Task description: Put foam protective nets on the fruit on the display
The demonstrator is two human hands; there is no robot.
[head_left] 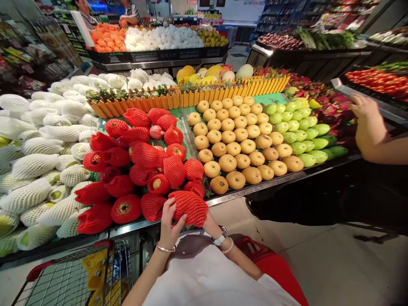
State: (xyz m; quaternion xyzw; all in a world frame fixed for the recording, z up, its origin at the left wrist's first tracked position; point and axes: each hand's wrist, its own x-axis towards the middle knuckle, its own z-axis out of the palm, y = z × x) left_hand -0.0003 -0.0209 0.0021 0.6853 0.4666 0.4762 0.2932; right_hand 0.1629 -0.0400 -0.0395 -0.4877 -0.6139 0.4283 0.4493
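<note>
Both my hands hold one fruit wrapped in a red foam net point(188, 207) at the front edge of the produce stand. My left hand point(169, 225) grips its left side with fingers curled over the net; a bracelet circles that wrist. My right hand point(208, 222) is under the fruit's right side and mostly hidden by it, with a watch and a bead bracelet on the wrist. Just beyond lies a heap of red-netted fruit point(143, 165). A white plastic bag point(204, 272) hangs below my hands.
White-netted fruit point(41, 157) fills the left, brown round pears point(236, 144) the middle, green fruit point(296, 131) the right. A shopping cart point(79, 276) with a red handle stands at lower left. Another person's arm point(372, 131) reaches in at right.
</note>
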